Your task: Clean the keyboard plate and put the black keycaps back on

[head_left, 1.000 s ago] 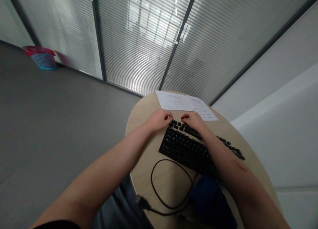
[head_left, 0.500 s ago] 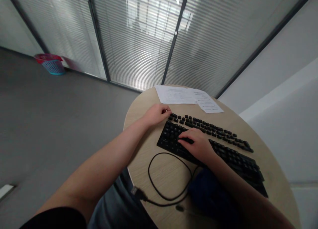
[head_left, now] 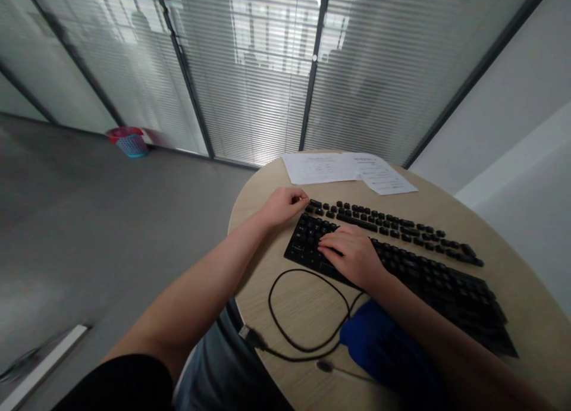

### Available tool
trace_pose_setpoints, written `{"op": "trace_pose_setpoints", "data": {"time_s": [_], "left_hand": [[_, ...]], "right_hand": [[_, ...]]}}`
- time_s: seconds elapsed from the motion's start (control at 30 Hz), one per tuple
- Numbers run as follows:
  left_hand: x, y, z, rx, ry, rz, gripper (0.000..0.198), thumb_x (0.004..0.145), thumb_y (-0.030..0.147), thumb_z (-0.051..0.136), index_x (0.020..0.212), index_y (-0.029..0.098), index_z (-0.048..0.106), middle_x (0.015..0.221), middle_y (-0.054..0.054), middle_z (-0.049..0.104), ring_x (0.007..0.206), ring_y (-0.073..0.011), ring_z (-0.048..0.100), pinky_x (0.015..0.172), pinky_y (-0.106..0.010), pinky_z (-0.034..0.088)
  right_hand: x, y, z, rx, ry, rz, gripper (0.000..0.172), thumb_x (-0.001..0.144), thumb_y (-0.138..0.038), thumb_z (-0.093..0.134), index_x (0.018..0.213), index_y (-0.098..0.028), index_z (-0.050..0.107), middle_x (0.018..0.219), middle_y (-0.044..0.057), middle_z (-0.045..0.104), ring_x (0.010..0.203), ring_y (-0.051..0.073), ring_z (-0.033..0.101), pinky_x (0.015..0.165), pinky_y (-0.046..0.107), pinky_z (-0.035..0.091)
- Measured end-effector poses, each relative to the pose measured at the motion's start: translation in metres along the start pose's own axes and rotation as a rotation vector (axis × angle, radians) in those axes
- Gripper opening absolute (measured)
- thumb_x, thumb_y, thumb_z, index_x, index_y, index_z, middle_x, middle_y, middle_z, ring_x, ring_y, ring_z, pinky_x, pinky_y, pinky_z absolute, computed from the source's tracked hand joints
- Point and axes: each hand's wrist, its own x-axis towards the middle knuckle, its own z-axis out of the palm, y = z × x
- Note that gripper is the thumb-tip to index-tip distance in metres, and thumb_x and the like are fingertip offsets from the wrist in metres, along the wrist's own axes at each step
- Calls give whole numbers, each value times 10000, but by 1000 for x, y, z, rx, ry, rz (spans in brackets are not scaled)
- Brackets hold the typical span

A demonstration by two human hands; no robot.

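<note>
My left hand (head_left: pixel 286 204) rests on the table at the far left end of the rows of loose black keycaps (head_left: pixel 357 222). Its thumb and forefinger are pinched together beside the end keycap, and whatever lies between them is too small to make out. Over the left part of a black keyboard (head_left: pixel 307 244) lies my right hand (head_left: pixel 352 255), fingers stretched out and a little apart, with the tips down at the keys. The fingers and forearm hide part of the keyboard. Most of its visible keys are in place.
A black USB cable (head_left: pixel 272 307) loops near the table's front edge. A blue cloth-like bundle (head_left: pixel 379 339) sits partly under my right forearm. Printed sheets (head_left: pixel 319 168) lie at the back of the round wooden table (head_left: pixel 250 191). A red and blue basket (head_left: pixel 132 144) stands on the floor.
The view has shifted, so the basket and the table's right side appear farther right. Both hands stay at nearly the same spots on the keyboard and keycaps.
</note>
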Motion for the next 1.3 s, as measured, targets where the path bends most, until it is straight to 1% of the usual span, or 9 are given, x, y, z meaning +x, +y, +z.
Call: {"op": "trace_pose_setpoints", "data": {"time_s": [0.13,0.33,0.53,0.7,0.8,0.93,1.1,1.2,1.3], "left_hand": [[0,0,1,-8,-5,-5,283,925,360,568,876,153,756,763,-34,716,671,-151,580,662,-285,418],[-1,0,1,-17,-1,3,258,928,339,579,886,156,756,759,-31,708,665,-143,565,655,-285,410],[0,-1,1,-17,8,-7,266,924,352,587,888,155,762,767,-37,713,672,-149,574,650,-289,408],[0,-1,1,-11,5,-2,277,924,360,579,887,156,763,745,-31,702,656,-148,561,641,-289,399],[-1,1,1,-15,1,2,284,925,360,575,878,152,762,726,-31,686,651,-147,552,634,-287,395],[-1,1,2,-11,-8,-7,283,920,361,577,879,151,763,728,-32,685,651,-148,554,632,-285,394],[1,-2,2,6,-7,-3,283,915,362,576,877,150,759,752,-31,703,671,-151,575,644,-281,402],[1,-3,2,17,-1,-2,279,916,361,580,891,152,763,759,-29,707,674,-150,578,648,-279,404],[1,-2,1,17,1,-2,272,919,349,579,890,151,763,743,-28,698,657,-145,568,640,-280,395]], "right_hand": [[1,0,2,15,-12,27,147,963,-284,654,921,-241,788,1004,36,796,907,220,687,915,415,492],[4,-1,2,68,-36,-1,171,974,-235,616,944,-222,784,1012,51,791,851,212,687,845,392,518],[5,-4,3,40,-34,18,171,960,-229,631,918,-218,797,956,55,784,827,215,659,810,390,512],[4,-7,-1,1,-9,56,158,926,-268,666,900,-226,816,1023,95,733,970,261,621,878,444,522],[6,-9,-4,26,-6,70,160,912,-254,666,889,-223,822,1189,117,698,1124,292,600,980,488,512],[9,-8,-5,42,-34,98,161,902,-236,669,868,-215,825,1372,127,634,1320,327,526,1117,539,438],[8,-5,-5,22,-111,120,214,912,-265,661,774,-208,813,1392,134,633,1371,343,502,1138,560,419],[7,-4,-9,13,-128,90,186,913,-276,667,844,-225,832,1417,129,619,1394,346,483,1143,562,410],[8,-1,-20,-13,-111,42,180,914,-261,660,965,-251,832,1431,113,610,1400,334,479,1156,561,393]]}}
